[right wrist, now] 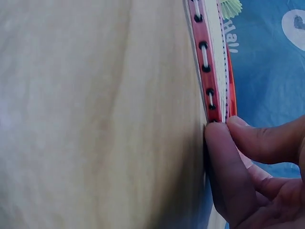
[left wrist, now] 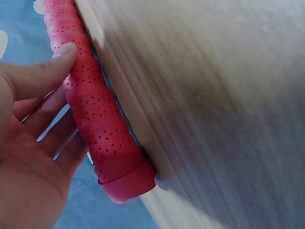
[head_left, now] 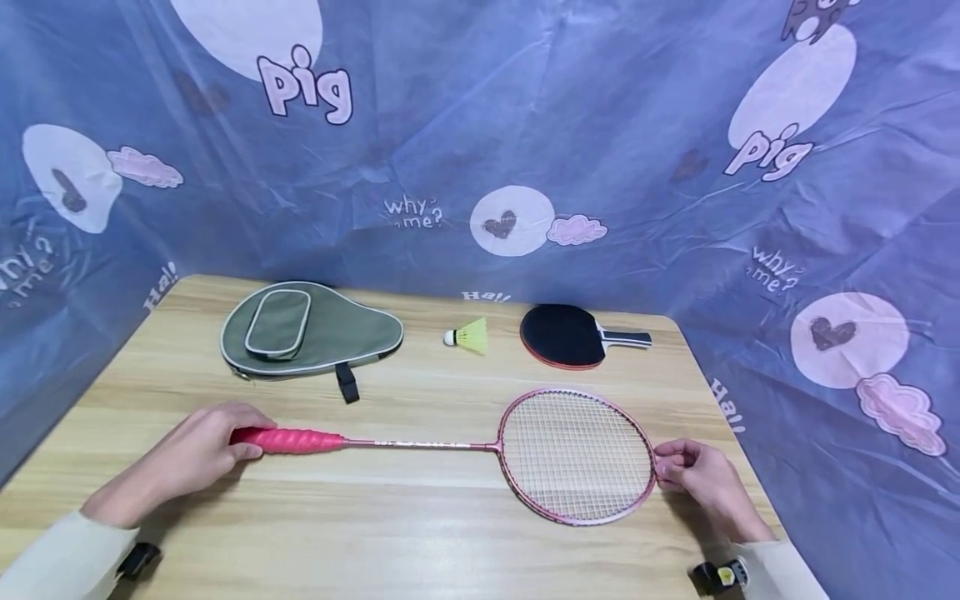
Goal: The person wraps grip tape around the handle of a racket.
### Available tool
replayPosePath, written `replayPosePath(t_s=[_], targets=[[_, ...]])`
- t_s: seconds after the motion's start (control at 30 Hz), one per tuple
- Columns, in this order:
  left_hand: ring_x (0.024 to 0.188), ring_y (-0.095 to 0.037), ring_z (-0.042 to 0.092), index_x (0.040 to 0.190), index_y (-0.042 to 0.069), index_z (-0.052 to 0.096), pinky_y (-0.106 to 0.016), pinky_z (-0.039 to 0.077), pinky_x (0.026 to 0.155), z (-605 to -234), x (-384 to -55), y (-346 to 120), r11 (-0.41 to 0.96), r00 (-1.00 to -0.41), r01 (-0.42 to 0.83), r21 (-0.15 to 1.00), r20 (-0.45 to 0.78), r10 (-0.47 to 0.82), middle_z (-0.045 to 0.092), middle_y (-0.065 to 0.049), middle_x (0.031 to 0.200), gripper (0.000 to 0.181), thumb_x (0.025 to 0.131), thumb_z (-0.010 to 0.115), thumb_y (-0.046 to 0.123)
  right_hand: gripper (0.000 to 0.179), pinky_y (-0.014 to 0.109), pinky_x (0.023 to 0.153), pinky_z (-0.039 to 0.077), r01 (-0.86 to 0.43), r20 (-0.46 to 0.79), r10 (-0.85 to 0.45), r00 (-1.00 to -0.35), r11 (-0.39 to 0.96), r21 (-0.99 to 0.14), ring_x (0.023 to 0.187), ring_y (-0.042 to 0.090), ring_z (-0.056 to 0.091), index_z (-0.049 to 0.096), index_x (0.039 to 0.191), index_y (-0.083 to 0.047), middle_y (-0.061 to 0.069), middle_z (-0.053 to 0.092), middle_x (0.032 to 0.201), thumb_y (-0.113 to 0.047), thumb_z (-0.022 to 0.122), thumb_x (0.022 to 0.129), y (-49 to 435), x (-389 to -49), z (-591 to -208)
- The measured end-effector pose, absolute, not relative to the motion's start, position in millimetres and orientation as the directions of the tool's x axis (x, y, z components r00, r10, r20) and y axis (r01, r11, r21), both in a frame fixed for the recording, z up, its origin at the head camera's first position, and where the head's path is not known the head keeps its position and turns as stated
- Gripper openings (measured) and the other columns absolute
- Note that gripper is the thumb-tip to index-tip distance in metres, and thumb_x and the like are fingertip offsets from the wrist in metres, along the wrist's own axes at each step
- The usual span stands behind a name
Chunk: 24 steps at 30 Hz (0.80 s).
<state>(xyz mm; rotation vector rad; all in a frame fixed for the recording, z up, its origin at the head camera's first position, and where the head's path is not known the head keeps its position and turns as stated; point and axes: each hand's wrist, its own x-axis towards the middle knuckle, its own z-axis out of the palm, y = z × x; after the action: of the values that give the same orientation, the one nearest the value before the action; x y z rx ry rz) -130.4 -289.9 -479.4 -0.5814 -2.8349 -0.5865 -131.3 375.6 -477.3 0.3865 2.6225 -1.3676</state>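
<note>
A badminton racket [head_left: 420, 444] lies lengthwise across the table, its pink handle to the left and its strung head to the right. My left hand [head_left: 213, 442] grips the handle's butt end, thumb on the near side and fingers on the far side. In the left wrist view the perforated pink grip [left wrist: 102, 114] sits between thumb and fingers, close over the wood. At the other end my right hand [head_left: 697, 475] pinches the tip of the frame between thumb and fingers. The right wrist view shows the frame [right wrist: 205, 57] edge-on, held at its end.
Behind the racket, a green paddle case [head_left: 345, 329] with a black strap lies at the back left. A yellow shuttlecock [head_left: 468, 336] rests in the middle, and a black table tennis paddle [head_left: 562, 333] at the back right. Blue printed cloth [head_left: 450, 142] encloses the wooden table [head_left: 360, 533].
</note>
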Motion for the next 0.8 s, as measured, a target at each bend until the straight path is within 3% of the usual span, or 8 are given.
replayPosePath(t_s=[0.1,0.23,0.3,0.4,0.53,0.6,0.67,0.8], targets=[[0.099,-0.027,0.072,0.101,0.016,0.077,-0.051,0.057,0.087,-480.3,-132.3,-291.4,0.843,-0.919,0.39,0.372,0.221,0.327,0.077,0.001,0.1,0.029,0.074,0.085,0.008,0.038,0.027,0.073,0.063,0.301,-0.258,0.156,-0.954,0.504,-0.81,0.076,0.007,0.069,0.053,0.126,0.016,0.001,0.07,0.088,0.001,0.064,0.092,378.3,-135.3,-478.1],[0.097,-0.018,0.069,0.104,0.017,0.077,-0.044,0.057,0.086,-480.9,-135.5,-295.9,0.841,-0.934,0.355,0.409,0.194,0.3,0.077,0.001,0.102,0.026,0.079,0.084,0.016,0.016,0.024,0.064,0.06,0.224,-0.153,0.19,-0.97,0.444,-0.868,0.067,0.004,0.064,0.061,0.108,0.009,-0.006,0.068,0.077,-0.001,0.06,0.095,381.4,-141.4,-476.6],[0.094,-0.011,0.067,0.102,0.02,0.077,-0.038,0.056,0.082,-478.6,-135.9,-299.3,0.844,-0.95,0.308,0.439,0.192,0.247,0.077,0.0,0.102,0.019,0.084,0.081,0.023,0.006,0.021,0.058,0.056,0.148,-0.071,0.228,-0.971,0.343,-0.928,0.062,0.003,0.061,0.065,0.097,0.001,-0.008,0.067,0.071,0.002,0.059,0.096,381.5,-143.9,-473.2],[0.087,0.004,0.06,0.096,0.024,0.077,-0.028,0.051,0.076,-472.5,-136.1,-305.4,0.839,-0.962,0.233,0.491,0.24,0.127,0.078,-0.002,0.099,0.008,0.09,0.076,0.03,0.013,0.019,0.054,0.052,-0.024,0.05,0.278,-0.959,0.094,-0.995,0.06,0.004,0.06,0.067,0.09,-0.006,-0.006,0.067,0.07,0.004,0.061,0.096,379.9,-148.4,-461.8],[0.072,0.014,0.049,0.084,0.023,0.072,-0.017,0.041,0.065,-458.8,-140.1,-312.9,0.82,-0.918,0.221,0.528,0.397,-0.009,0.076,-0.004,0.089,0.008,0.091,0.073,0.022,0.01,0.018,0.052,0.053,-0.219,0.153,0.389,-0.908,-0.13,-0.967,0.059,0.009,0.064,0.069,0.088,-0.002,0.001,0.071,0.071,0.007,0.067,0.091,374.5,-161.7,-435.0],[0.067,0.012,0.046,0.08,0.02,0.07,-0.015,0.037,0.061,-449.0,-145.3,-315.9,0.826,-0.873,0.245,0.508,0.486,-0.04,0.072,-0.003,0.082,0.01,0.089,0.072,0.016,0.005,0.018,0.051,0.052,-0.267,0.227,0.444,-0.867,-0.028,-0.963,0.056,0.008,0.063,0.07,0.089,0.001,0.0,0.071,0.068,0.006,0.069,0.09,373.1,-170.9,-418.2],[0.065,0.01,0.044,0.077,0.017,0.069,-0.016,0.035,0.058,-437.9,-154.0,-318.8,0.85,-0.814,0.275,0.449,0.58,-0.043,0.067,-0.002,0.076,0.009,0.085,0.071,0.014,0.003,0.014,0.05,0.05,-0.274,0.355,0.455,-0.817,0.236,-0.932,0.054,0.002,0.062,0.072,0.093,0.002,-0.009,0.069,0.066,0.001,0.07,0.091,372.1,-181.0,-401.1],[0.069,-0.011,0.055,0.074,0.008,0.068,-0.033,0.044,0.059,-414.8,-180.4,-321.3,0.912,-0.664,0.338,0.234,0.746,0.055,0.065,-0.008,0.072,0.009,0.082,0.067,0.013,0.012,0.002,0.061,0.044,-0.327,0.703,0.271,-0.658,0.737,-0.591,0.062,-0.016,0.055,0.076,0.099,0.0,-0.01,0.071,0.072,-0.008,0.07,0.093,369.2,-206.2,-370.1]])
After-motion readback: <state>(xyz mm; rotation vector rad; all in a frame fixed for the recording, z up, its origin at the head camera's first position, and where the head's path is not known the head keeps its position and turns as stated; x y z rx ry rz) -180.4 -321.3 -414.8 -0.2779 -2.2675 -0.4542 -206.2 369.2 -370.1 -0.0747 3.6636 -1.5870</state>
